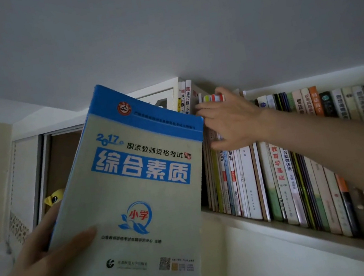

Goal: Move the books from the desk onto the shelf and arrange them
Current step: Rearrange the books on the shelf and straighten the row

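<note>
- The left hand (39, 255) is gripping a large pale-green book with a blue top band (134, 189) by its lower left corner, thumb lying across the front cover and the other fingers hidden behind it.
- That book is being held up in the air with its cover facing the camera, tilted to the right, its upper right corner just beside the left end of the shelved row; it is not yet on the shelf.
- The right hand (228, 120) is reaching across to the row of books (278, 170), fingers spread and fairly straight, pressing on the tops and spines of the thin volumes near the left end. It is gripping nothing that can be seen; it looks to be pushing them aside or steadying them.
- The shelf (312, 229) is already carrying a long run of upright spines stretching off to the right, so much of the shelving seems done or was there beforehand; which of these came from the desk cannot be told.
- A few taller books (185, 97) are standing at the far left, behind the held book's top edge.
- Judging by this, the step in hand is opening a gap for the big book; still left are sliding it in upright and squaring the row.
- The desk is out of view, so how many books are waiting there cannot be told.
- A yellow soft toy (54, 199) is sitting in the open cupboard (36, 167) at left.
</note>
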Available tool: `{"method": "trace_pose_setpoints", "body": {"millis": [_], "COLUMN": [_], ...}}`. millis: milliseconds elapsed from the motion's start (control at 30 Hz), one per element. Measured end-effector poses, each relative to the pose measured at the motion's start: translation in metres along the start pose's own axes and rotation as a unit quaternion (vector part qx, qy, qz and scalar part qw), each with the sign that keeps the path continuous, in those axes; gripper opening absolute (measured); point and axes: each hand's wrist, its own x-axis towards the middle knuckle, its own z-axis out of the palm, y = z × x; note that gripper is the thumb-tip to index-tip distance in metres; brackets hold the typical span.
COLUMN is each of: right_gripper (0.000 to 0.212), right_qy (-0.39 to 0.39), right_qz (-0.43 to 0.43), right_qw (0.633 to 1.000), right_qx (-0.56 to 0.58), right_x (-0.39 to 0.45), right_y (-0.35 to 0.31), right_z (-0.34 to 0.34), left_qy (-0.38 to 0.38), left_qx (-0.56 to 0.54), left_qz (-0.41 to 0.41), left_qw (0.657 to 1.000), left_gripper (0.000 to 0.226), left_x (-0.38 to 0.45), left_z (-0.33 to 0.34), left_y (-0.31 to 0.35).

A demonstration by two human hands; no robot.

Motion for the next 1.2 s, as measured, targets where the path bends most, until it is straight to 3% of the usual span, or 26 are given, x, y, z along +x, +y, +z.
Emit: {"method": "trace_pose_setpoints", "body": {"millis": [133,233,333,467,600,867,1200], "right_gripper": [0.079,0.092,0.091,0.074,0.069,0.019,0.016], "right_qy": [0.005,-0.014,-0.023,-0.001,0.029,0.065,0.096], "right_qz": [0.007,0.004,0.002,0.021,0.054,0.053,0.091], "right_qw": [0.997,0.996,0.995,0.996,0.995,0.993,0.99], "right_qx": [0.073,0.087,0.094,0.087,0.075,0.083,0.051], "right_x": [0.006,0.012,0.012,0.013,0.017,0.021,0.024], "right_y": [0.007,0.01,0.013,0.01,0.002,-0.003,-0.001], "right_z": [-0.01,-0.015,-0.017,-0.01,-0.002,-0.01,-0.003], "left_qy": [-0.02,-0.014,-0.008,-0.03,-0.013,-0.023,0.013], "left_qx": [0.005,0.001,-0.012,-0.002,-0.015,0.009,0.035], "left_qz": [-0.031,-0.035,-0.031,-0.025,0.018,0.068,0.078], "left_qw": [0.999,0.999,0.999,0.999,1.0,0.997,0.996], "left_gripper": [0.052,0.052,0.044,0.092,0.051,0.045,0.047], "left_x": [-0.002,-0.003,-0.005,-0.01,-0.009,-0.019,-0.022], "left_z": [0.0,0.002,0.004,0.005,0.01,0.024,0.05], "left_y": [0.0,-0.004,-0.009,-0.012,-0.018,-0.014,-0.012]}}
